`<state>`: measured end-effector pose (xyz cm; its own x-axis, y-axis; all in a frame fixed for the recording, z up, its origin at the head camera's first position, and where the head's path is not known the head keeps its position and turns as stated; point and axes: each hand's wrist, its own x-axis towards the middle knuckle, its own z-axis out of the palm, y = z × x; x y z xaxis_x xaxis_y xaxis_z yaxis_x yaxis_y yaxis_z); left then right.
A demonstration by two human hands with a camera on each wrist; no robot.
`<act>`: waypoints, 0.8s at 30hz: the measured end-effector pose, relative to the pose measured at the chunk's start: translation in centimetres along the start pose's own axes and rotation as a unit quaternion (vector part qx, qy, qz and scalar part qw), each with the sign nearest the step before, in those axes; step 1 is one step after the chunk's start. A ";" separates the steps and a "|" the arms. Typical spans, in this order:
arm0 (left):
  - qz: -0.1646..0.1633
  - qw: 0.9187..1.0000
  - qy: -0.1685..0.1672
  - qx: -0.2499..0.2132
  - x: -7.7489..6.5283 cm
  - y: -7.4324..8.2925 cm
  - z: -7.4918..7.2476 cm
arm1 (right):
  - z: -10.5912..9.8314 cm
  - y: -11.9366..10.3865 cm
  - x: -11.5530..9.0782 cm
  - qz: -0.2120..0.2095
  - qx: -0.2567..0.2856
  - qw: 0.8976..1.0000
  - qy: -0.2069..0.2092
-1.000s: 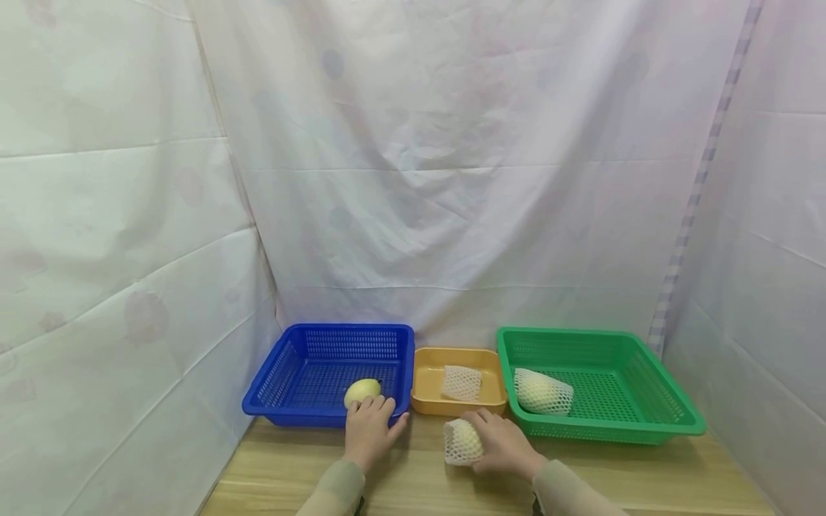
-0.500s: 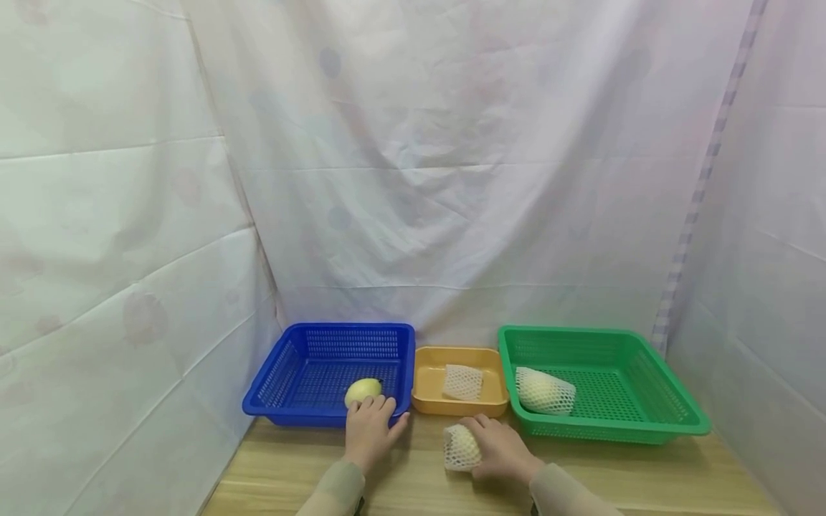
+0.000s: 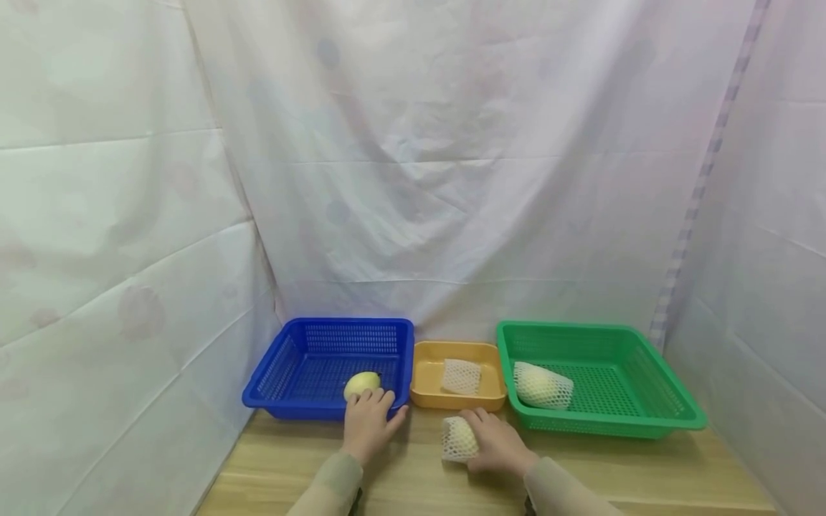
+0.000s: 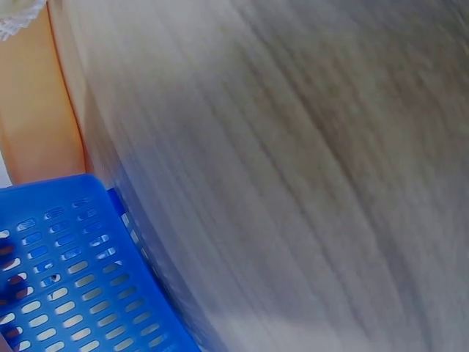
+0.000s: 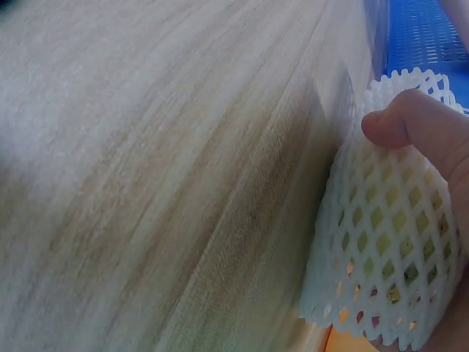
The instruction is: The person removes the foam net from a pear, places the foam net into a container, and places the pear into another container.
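Note:
In the head view my right hand grips a pale yellow fruit in a white foam net sleeve, just over the wooden table. In the right wrist view my thumb presses on one end of the net sleeve. My left hand rests over the front rim of the blue basket. Its fingertips overlap a bare yellow pear with a dark stem inside that basket; whether they touch it is hidden. Only the basket's slotted side shows clearly in the left wrist view.
Between the baskets stands a shallow orange tray holding a loose white foam net. At the right, the green basket holds another net-wrapped fruit. White cloth hangs behind and at both sides.
The head view has tilted a little, so the scene sits slightly higher. Both hands keep the same places, the right one still gripping the net-wrapped fruit.

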<state>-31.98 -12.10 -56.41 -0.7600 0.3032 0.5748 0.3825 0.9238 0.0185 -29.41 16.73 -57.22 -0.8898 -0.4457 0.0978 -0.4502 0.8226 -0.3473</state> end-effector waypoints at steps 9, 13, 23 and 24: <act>-0.005 0.998 -0.063 -0.002 0.2 0.1 -1.0 | -0.2 -0.2 0.0 0.001 -0.002 1.000 -0.004; -0.017 0.997 -0.071 -0.028 0.3 0.1 -1.6 | -0.1 -0.3 0.0 0.004 0.001 1.000 -0.008; 0.003 0.995 0.016 -0.100 0.9 1.4 -2.5 | 0.1 -0.1 0.0 0.009 0.007 1.000 -0.007; 0.013 0.994 0.033 -0.105 0.9 1.7 -2.6 | 0.2 -0.1 0.0 0.010 0.009 1.000 -0.008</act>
<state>-30.67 -10.88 -53.70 -0.7152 0.3042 0.6292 0.5077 0.8449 0.1686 -29.34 16.60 -57.33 -0.8975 -0.4343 0.0764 -0.4305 0.8252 -0.3657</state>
